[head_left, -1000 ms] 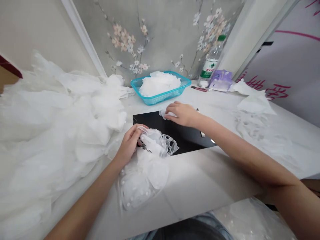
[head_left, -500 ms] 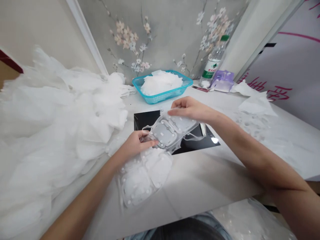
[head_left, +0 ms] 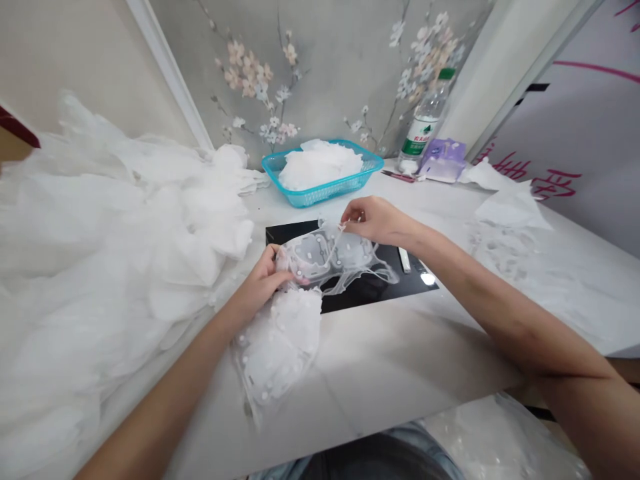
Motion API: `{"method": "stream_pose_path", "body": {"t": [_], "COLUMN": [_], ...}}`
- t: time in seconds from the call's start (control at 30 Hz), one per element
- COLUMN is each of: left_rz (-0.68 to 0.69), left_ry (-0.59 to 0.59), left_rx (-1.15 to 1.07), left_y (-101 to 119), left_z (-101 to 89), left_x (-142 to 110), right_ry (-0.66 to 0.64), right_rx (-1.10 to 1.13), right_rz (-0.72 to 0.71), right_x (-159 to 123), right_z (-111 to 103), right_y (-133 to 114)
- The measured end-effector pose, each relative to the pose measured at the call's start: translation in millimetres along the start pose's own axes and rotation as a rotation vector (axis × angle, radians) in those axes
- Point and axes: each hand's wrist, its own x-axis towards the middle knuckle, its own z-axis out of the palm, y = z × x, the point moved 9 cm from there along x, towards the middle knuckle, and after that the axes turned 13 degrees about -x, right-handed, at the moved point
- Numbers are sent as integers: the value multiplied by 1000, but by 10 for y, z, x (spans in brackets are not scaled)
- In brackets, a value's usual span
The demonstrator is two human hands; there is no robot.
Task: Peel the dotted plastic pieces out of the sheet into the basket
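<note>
A thin translucent sheet point(head_left: 311, 252) with rounded-square outlines, small white dots and ragged loose strips hangs over a black board point(head_left: 345, 303). My left hand point(head_left: 270, 277) grips its left end between thumb and fingers. At the sheet's upper middle, my right hand point(head_left: 370, 219) pinches a whitish strip or edge between thumb and fingertips. Below my left hand, on the table, lies a pile of similar dotted translucent pieces point(head_left: 280, 340). A small white stick-shaped tool point(head_left: 404, 261) rests on the right part of the board; its kind is unclear.
A big heap of white sheets point(head_left: 125, 247) covers the table's left side. At the back stand a blue basket point(head_left: 320, 195) of white sheets, a water bottle point(head_left: 425, 127) and a purple packet point(head_left: 443, 160). Translucent scraps point(head_left: 505, 257) and white sheets point(head_left: 515, 203) lie right.
The held sheet has shifted slightly left and is less tilted. My right hand now pinches a strip lifted at its middle, and my left hand has moved a little left.
</note>
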Motion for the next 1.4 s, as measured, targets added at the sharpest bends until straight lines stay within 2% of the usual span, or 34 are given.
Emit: {"method": "stream_pose_path", "body": {"t": [0.07,0.13,0.17,0.23,0.3,0.43,0.5,0.6,0.67,0.8,0.87,0.97,1.0,1.17,1.4], "left_rz": [29,83,97,95,77,72,77,109,117,89,84,73,74,124,99], "left_ry": [10,31,41,57,58,2,-8,42,57,14,-15,-51,-56,-68,-98], "left_rx": [32,61,67,52,32,42,70,119,124,79,56,48,46,14,66], "left_y": [22,62,70,63,45,40,36,52,60,48,47,34,31,49,35], "left_z": [-1,-20,-31,-54,-64,-14,4,-23,-32,-13,2,27,30,32,65], "left_x": [-3,-2,0,6,10,8,8,5,2,3,5,5,4,10,5], "right_ry": [134,228,218,116,13,-43,-34,-37,-92,-202,-137,31,35,-145,-189], "right_rx": [-105,-136,-112,-38,-25,-101,-97,-42,42,240,235,225,253,330,288], "right_rz": [-7,-177,-316,-563,-668,-676,-702,-756,-774,-765,-720,-607,-592,-684,-675], "right_x": [-42,-120,-176,-309,-399,-433,-444,-461,-459,-422,-366,-278,-271,-357,-389], "right_z": [-126,-202,-184,-71,79,336,391,387,372,346,299,162,144,234,306], "right_y": [-9,-213,-371,-670,-849,-945,-958,-969,-968,-935,-873,-735,-713,-819,-878]}}
